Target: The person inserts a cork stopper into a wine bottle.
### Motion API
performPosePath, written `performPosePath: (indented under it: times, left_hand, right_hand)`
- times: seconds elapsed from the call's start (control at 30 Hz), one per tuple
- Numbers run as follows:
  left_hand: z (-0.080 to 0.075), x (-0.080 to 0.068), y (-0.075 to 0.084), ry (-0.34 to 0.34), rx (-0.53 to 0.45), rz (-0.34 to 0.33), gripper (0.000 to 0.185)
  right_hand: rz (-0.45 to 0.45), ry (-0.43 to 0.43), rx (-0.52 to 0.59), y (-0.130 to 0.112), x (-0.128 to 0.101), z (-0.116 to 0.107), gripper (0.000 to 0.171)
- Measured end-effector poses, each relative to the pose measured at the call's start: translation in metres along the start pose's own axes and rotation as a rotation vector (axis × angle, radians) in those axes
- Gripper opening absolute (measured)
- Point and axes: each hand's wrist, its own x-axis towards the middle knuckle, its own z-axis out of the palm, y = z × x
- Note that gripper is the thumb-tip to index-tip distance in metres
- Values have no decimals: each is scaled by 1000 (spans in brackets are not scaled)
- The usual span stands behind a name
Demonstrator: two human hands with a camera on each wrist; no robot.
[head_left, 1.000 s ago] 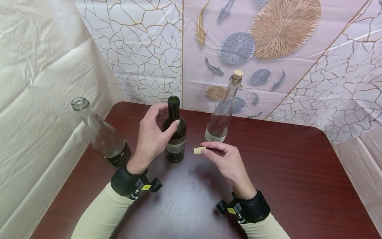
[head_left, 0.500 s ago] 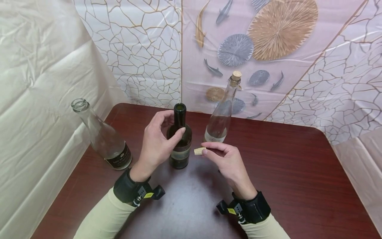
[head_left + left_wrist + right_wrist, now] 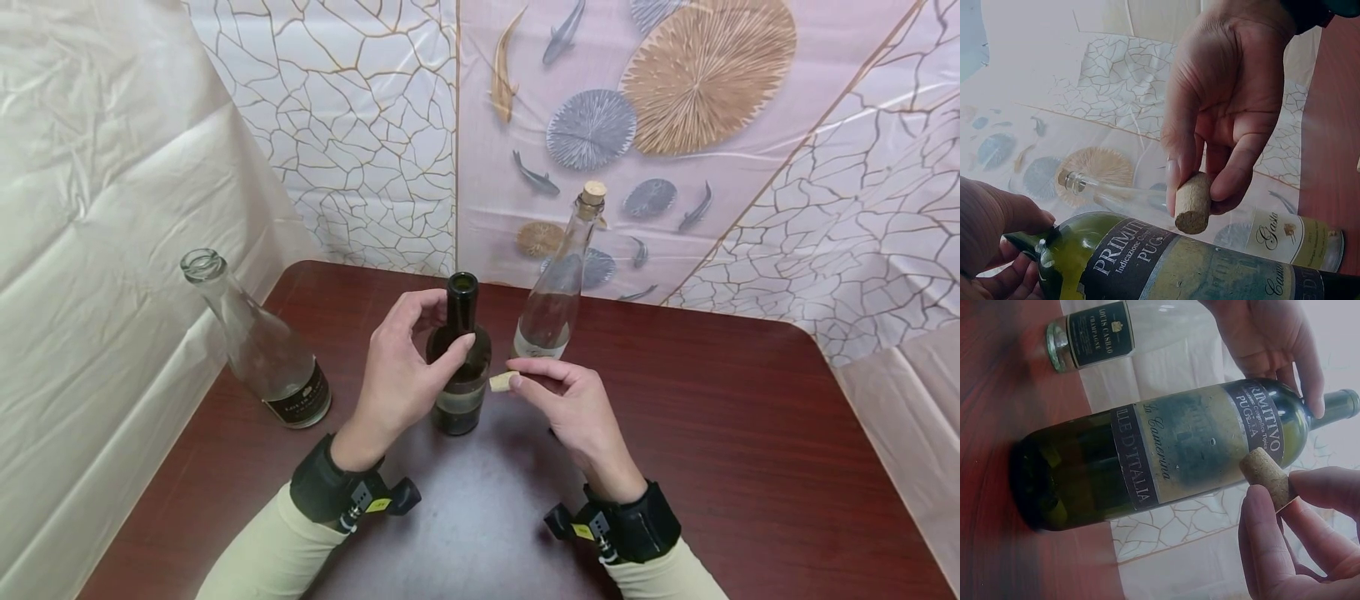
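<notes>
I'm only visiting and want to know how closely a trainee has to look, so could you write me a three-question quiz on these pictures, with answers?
1. What does the right hand pinch?
2. True or false: the Primitivo wine bottle is stoppered.
3. Which bottle stands farthest left in the head view?
A) the Louis Casbao champagne bottle
B) the Primitivo wine bottle
C) the clear stoppered bottle

Key:
1. A cork.
2. False; its top is open.
3. A.
</notes>
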Motion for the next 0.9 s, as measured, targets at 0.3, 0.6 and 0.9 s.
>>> performPosePath:
  times: [0.3, 0.6, 0.9]
  left_hand:
    - [2, -5, 2, 11, -1, 9, 46]
    - [2, -5, 0, 24, -17, 41, 46]
    - [2, -4, -3, 12, -5, 71, 47]
  right_hand:
    - [6, 13, -8, -2, -1, -1, 31]
    - [8, 18, -1, -4, -2, -1, 31]
    - [-169, 23, -257, -23, -9, -9, 25]
